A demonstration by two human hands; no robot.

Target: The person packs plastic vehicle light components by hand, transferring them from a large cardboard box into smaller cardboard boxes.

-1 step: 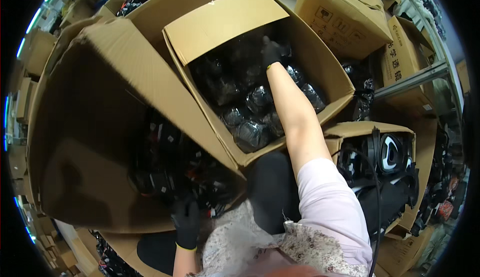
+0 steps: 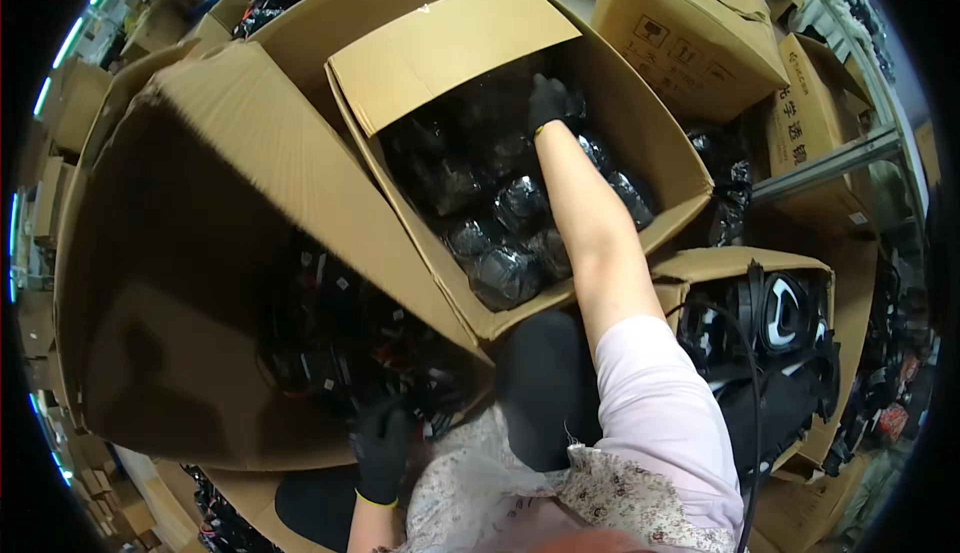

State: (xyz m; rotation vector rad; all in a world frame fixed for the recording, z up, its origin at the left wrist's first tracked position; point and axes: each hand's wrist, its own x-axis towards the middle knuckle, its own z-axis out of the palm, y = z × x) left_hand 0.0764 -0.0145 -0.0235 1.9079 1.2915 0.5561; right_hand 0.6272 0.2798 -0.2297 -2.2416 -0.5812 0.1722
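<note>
My right hand (image 2: 547, 103), in a black glove, reaches deep into an open cardboard box (image 2: 690, 193) straight ahead. Round dark items in clear plastic wrap (image 2: 507, 275) fill that box, and the hand is above those at its far right. Its fingers blur into the dark, so any grip is unclear. My left hand (image 2: 383, 453), also black-gloved, is at the near edge of a large tilted cardboard box (image 2: 170, 373) on the left. Black parts with small white labels (image 2: 330, 353) lie inside it, right beside the fingers. Dark glove against dark parts hides whether that hand holds anything.
A smaller open box (image 2: 815, 273) of black and white parts stands on the right, with a black cable (image 2: 757, 393) hanging before it. A closed carton (image 2: 690, 43) sits far right, near a metal rack (image 2: 830, 165). My knee (image 2: 545, 383) is between the boxes.
My left hand has shifted slightly to the right along the black parts. My right hand stays nearly in place over the wrapped items.
</note>
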